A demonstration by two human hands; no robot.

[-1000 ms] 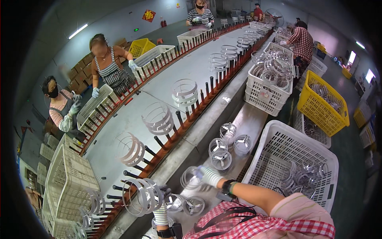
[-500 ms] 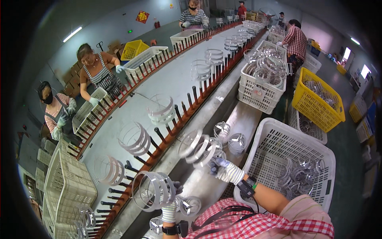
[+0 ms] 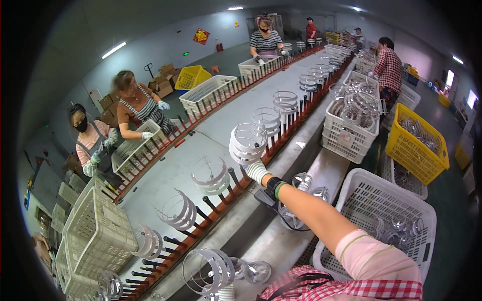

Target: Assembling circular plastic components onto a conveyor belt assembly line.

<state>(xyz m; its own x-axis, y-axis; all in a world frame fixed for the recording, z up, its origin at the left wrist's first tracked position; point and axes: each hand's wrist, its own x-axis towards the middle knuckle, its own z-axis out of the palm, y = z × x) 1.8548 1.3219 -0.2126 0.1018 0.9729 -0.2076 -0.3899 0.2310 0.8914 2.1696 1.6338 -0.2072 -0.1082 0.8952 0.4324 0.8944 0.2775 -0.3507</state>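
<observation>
My right arm reaches out to the row of posts. The right hand point(image 3: 257, 172), in a striped glove with dark fingertips, is closed on the base of a silver ring frame point(image 3: 248, 144), several bands joined by thin wires, held upright over the line's near edge. At the bottom, my left hand point(image 3: 227, 292) is partly hidden behind a second ring frame point(image 3: 208, 272) that it grips, tilted on its side. Beside that hand lies a smaller round metal piece point(image 3: 257, 272). More ring frames point(image 3: 210, 175) sit on black-tipped posts point(image 3: 211, 204) along the line.
A white crate point(image 3: 351, 200) with loose metal rings stands at my right; beyond it are a yellow crate point(image 3: 419, 145) and stacked white crates point(image 3: 346, 140). Co-workers stand along both sides. A metal ledge point(image 3: 281, 246) with ring pieces runs before me.
My right hand has gone forward with its ring frame, from over the ledge to the posts. My left hand stays low with its frame. The whole view has shifted, scene moving right.
</observation>
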